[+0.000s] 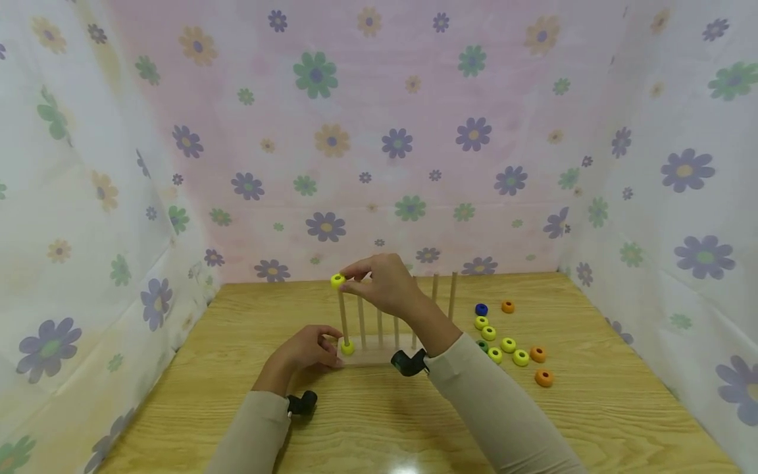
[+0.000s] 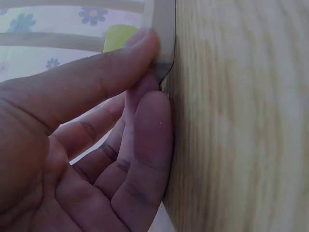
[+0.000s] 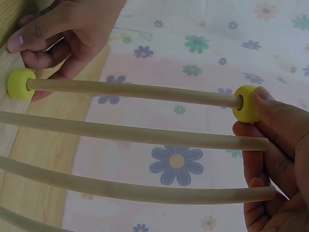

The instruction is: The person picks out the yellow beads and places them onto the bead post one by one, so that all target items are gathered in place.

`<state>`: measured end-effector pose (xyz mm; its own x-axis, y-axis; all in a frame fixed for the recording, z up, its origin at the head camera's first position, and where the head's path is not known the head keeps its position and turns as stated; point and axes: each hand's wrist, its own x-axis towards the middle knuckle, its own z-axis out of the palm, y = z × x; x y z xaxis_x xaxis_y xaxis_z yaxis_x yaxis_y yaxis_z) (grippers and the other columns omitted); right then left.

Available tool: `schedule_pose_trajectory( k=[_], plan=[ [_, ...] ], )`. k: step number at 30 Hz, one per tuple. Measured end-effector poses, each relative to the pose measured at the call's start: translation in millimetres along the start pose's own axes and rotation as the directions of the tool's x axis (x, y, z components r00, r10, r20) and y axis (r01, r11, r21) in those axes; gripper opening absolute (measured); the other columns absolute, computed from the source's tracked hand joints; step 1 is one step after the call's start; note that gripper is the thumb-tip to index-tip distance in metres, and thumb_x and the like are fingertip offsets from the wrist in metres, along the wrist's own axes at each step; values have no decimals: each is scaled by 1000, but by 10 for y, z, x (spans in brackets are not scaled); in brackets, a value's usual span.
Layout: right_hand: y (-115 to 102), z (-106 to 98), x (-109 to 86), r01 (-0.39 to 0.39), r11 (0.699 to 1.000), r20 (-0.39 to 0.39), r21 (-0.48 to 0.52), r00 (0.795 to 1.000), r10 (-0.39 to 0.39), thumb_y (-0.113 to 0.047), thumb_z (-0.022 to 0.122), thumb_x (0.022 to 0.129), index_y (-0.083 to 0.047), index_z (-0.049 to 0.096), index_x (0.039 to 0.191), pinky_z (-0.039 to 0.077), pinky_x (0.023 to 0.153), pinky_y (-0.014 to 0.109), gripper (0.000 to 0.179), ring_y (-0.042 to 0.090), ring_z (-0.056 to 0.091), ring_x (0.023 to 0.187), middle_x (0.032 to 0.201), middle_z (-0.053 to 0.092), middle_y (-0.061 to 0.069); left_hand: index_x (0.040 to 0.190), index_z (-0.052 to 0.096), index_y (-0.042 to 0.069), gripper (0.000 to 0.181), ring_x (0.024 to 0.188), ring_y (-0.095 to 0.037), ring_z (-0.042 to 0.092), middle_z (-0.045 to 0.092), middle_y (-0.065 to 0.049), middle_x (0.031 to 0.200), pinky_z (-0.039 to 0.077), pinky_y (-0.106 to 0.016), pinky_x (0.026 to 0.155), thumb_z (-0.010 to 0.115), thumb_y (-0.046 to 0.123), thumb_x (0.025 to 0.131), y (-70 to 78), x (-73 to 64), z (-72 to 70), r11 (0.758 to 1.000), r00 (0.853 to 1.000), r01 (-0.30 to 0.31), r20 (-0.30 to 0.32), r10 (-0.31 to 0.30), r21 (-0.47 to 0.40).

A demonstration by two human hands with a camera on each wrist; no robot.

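A wooden stand [image 1: 370,355] with a row of upright pegs stands on the table. My right hand [image 1: 387,283] pinches a yellow bead [image 1: 337,281] between thumb and fingers at the top of the leftmost peg [image 1: 343,316]. In the right wrist view, the peg's tip sits in the hole of that bead [image 3: 247,104]. Another yellow bead [image 3: 21,84] lies at the foot of the same peg, against the base. My left hand [image 1: 308,347] grips the left end of the base, its thumb [image 2: 140,48] on the upper side and fingers at the end.
Right of the stand lie several loose yellow beads [image 1: 508,345], a blue bead [image 1: 481,309], a green bead [image 1: 483,345] and 3 orange beads [image 1: 544,378]. Flowered cloth [image 1: 379,171] walls the wooden table [image 1: 355,421] at the back and both sides.
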<state>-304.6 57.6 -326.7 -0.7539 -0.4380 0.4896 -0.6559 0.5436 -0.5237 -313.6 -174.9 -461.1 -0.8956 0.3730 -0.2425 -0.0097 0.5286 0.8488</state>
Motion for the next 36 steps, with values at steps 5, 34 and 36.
schedule_pose_trajectory(
  k=[5,34,36],
  plan=[
    [10,8,2,13,1000,2,-14,1000,-13,-32,81,93,-20,83,113,29,44,22,24,5,61,77,97,78,-6,136,63,5,63,77,-20,70,70,-10,96,60,-34,76,91,12,80,-13,35,-33,1000,1000,-2,3,2,22],
    [-9,-6,-25,51,998,28,-35,998,-50,-30,82,92,-15,83,110,33,49,22,23,7,63,79,98,79,-3,135,62,4,60,77,-21,70,70,-11,96,61,-36,74,89,10,82,-7,-8,-28,1000,1000,3,6,-3,-11],
    [0,-3,-25,51,998,30,-35,998,-50,-29,82,92,-15,83,110,33,49,22,23,8,64,79,98,79,-4,136,62,4,60,78,-21,69,69,-12,97,61,-36,75,89,9,82,-7,-13,-26,1000,1000,2,9,-2,-26]
  ],
)
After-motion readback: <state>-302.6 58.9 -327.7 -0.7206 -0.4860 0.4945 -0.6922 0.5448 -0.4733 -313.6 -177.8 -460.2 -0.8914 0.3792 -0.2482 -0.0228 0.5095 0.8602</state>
